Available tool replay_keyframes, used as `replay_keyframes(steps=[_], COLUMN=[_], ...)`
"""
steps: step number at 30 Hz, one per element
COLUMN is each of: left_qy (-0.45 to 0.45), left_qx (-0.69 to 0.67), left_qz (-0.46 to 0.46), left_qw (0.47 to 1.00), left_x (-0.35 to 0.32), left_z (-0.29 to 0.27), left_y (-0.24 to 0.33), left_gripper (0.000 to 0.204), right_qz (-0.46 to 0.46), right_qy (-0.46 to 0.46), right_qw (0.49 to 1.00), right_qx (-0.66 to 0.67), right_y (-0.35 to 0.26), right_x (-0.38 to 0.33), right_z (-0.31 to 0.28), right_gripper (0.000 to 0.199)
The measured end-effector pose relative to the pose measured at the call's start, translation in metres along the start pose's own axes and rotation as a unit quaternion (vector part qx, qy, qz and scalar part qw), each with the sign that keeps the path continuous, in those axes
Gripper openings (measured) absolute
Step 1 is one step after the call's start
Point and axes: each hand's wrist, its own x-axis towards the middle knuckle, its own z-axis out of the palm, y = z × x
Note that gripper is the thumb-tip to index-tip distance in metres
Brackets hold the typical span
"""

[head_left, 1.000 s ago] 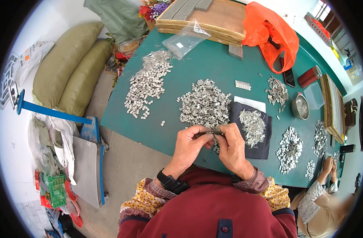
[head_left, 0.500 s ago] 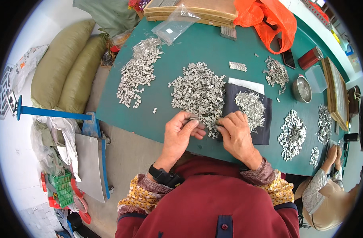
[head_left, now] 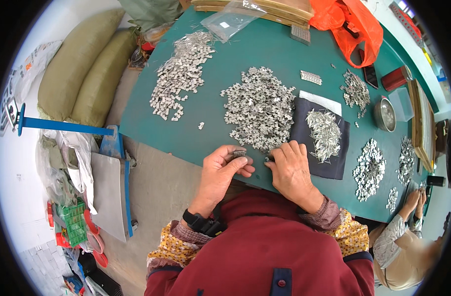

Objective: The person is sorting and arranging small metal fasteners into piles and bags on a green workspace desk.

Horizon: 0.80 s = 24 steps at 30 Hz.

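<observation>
I have the left hand (head_left: 219, 168) with its thumb pressed over the curled fingers, gripping a small, grey, ridged, metallic-looking block (head_left: 239, 154) that sits upward at the fingertips, above the table's near edge. My right hand (head_left: 293, 170) is just beside it, palm down, fingers bunched, with a small grey bit (head_left: 269, 159) at the thumb and forefinger tips; I read that as a pinch, though the bit is too tiny for me to make out its shape.

I judge the block light and stiff, with nothing to give under the thumb. Its smooth faces could slide, so I favour a hold on two opposite sides, leaving the upper edge bare. If it is made of separate links, too hard a sideways squeeze might skew them.

Just beyond the hands I see a broad heap of silver-grey, notched metal pieces (head_left: 260, 108) on the green tabletop (head_left: 213, 98). They look light, hard and prone to tangling; I would take one by its flat edges.

To the right, on a dark, flat cloth (head_left: 329, 171), lies a pile of thin, straight, silver pins (head_left: 325, 138). I expect them to roll and possibly bend, so mid-length seems the best place to pinch. Farther out are a short, silver, linked strip (head_left: 311, 77) and a round metal bowl (head_left: 384, 114).
</observation>
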Motion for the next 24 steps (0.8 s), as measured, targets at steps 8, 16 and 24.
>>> replay_keyframes(steps=[8,16,24], left_qy=[-0.006,-0.002,-0.007], left_qx=[-0.008,-0.004,-0.020], left_qz=[0.002,0.006,-0.003], left_qw=[1.000,1.000,1.000], left_x=[0.000,0.004,0.003], left_z=[-0.005,-0.007,-0.012], left_y=[-0.004,-0.003,-0.002], left_gripper=[0.015,0.014,0.015], right_qz=[-0.077,-0.047,-0.009], right_qy=[-0.033,-0.039,-0.064], right_qw=[0.996,0.998,0.998], right_qx=[0.038,0.030,-0.002], right_y=[0.003,0.009,-0.003], right_x=[-0.002,-0.016,-0.008], right_z=[0.000,-0.020,-0.016], right_gripper=[0.017,0.023,0.016])
